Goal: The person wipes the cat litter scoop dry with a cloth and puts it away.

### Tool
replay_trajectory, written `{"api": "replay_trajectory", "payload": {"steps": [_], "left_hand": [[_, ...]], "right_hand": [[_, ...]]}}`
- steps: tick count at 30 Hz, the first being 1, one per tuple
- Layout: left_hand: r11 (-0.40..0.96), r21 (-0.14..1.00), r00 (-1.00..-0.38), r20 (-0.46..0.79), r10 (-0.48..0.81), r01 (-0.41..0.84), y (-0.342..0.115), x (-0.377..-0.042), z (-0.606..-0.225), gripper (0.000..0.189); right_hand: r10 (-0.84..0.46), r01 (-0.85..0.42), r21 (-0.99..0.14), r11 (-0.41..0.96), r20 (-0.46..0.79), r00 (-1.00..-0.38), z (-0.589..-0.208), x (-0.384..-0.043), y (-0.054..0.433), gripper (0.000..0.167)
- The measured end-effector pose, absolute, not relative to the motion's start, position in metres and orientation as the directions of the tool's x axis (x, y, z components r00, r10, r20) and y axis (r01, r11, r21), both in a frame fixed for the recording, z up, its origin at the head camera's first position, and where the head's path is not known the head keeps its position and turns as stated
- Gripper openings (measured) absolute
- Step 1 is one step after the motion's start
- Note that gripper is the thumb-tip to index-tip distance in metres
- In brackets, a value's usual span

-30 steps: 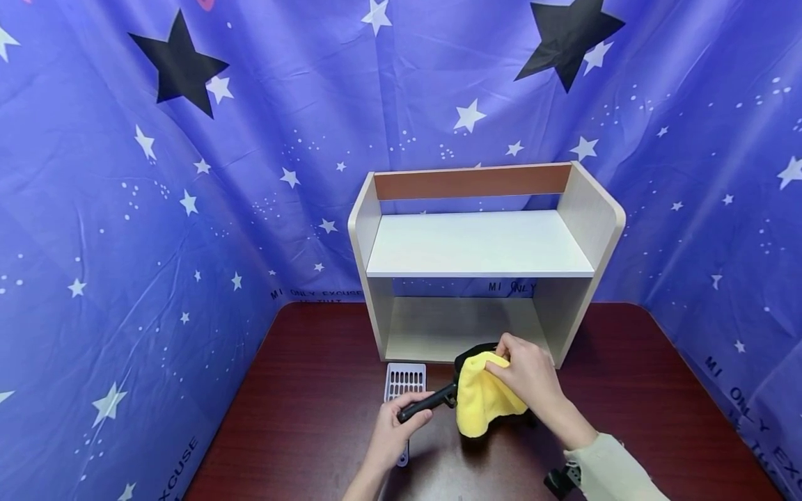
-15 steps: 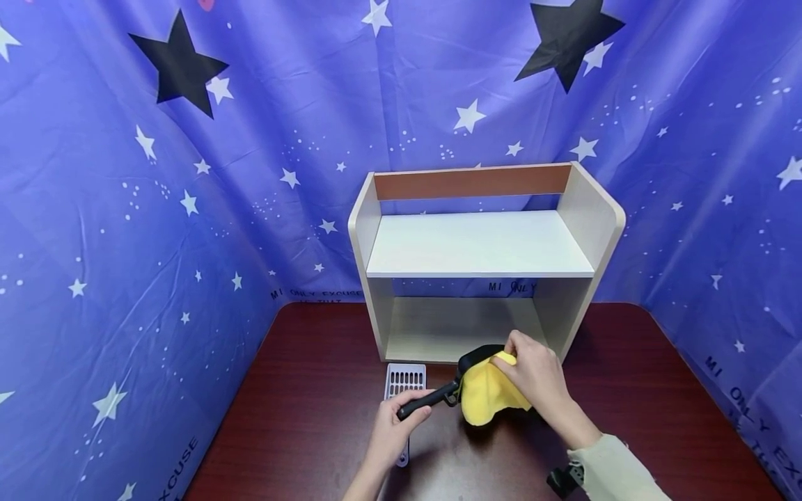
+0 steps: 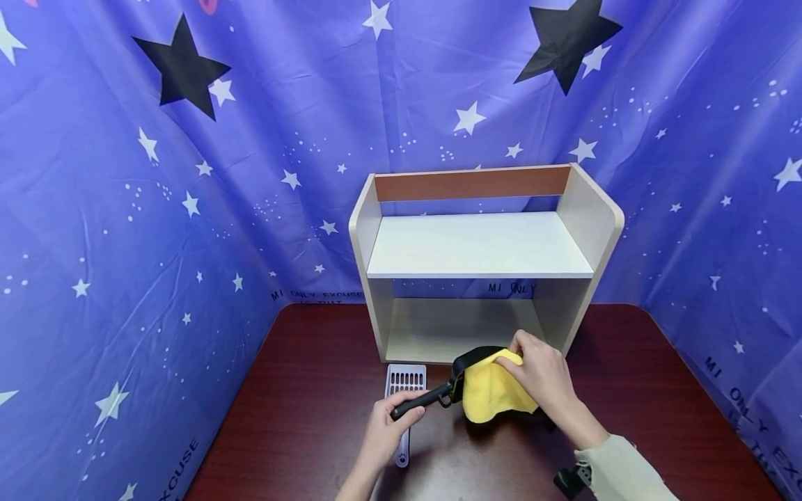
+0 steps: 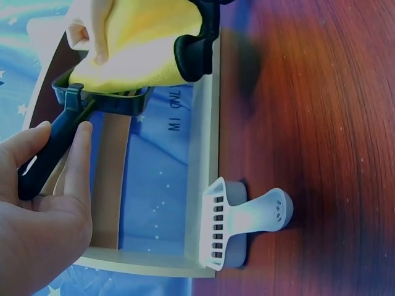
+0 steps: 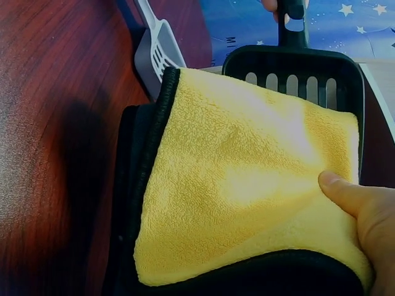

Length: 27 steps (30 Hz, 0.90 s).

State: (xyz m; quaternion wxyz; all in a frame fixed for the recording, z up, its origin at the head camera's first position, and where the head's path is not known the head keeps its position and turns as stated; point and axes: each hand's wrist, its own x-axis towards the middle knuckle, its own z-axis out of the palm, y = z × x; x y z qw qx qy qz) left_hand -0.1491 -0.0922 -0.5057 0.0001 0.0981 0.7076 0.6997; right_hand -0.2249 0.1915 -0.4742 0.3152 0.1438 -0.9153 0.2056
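My left hand [image 3: 383, 426] grips the handle of a black slotted litter scoop [image 5: 336, 65], held above the table. A yellow cloth [image 3: 495, 391] with black edging lies over the scoop's head and hides much of it; several slots show past the cloth's edge in the right wrist view. My right hand [image 3: 544, 370] pinches the cloth against the scoop's far side, thumb on the yellow face. In the left wrist view, the fingers of the left hand [image 4: 55, 216] wrap the handle. On the table beyond the left hand lies a pale grey slotted scoop [image 4: 259, 213] with a paw print on its handle.
A two-tier wooden shelf [image 3: 479, 243] stands at the back of the dark red table [image 3: 301, 410], just behind the hands. Blue star-printed curtains [image 3: 301, 125] surround the table at the back and sides.
The right hand has slid a little to the right with the cloth, baring more of the black scoop's edge. The left hand still grips the handle, with a slight shift to the left.
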Motion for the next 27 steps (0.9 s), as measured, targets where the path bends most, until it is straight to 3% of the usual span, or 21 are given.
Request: {"api": "replay_trajectory", "payload": {"steps": [8,14,22,27], "left_hand": [[0.004,0.990,-0.977,0.142,0.158,0.144,-0.098,-0.149,-0.509,0.027],[-0.067,0.989,-0.974,0.143,0.177,0.133,-0.102,-0.147,-0.509,0.031],[-0.164,0.984,-0.980,0.093,0.175,0.064,-0.106,-0.147,-0.506,0.036],[-0.185,0.982,-0.987,0.067,0.146,0.040,-0.106,-0.147,-0.506,0.039]], "right_hand": [[-0.134,-0.412,-0.295,0.862,0.652,-0.746,-0.473,-0.224,0.195,0.041],[-0.156,-0.468,-0.319,0.824,0.667,-0.728,-0.474,-0.224,0.197,0.033],[-0.310,-0.550,-0.284,0.786,0.588,-0.747,-0.474,-0.225,0.201,0.023],[-0.407,-0.641,-0.402,0.654,0.528,-0.745,-0.476,-0.227,0.202,0.020]]}}
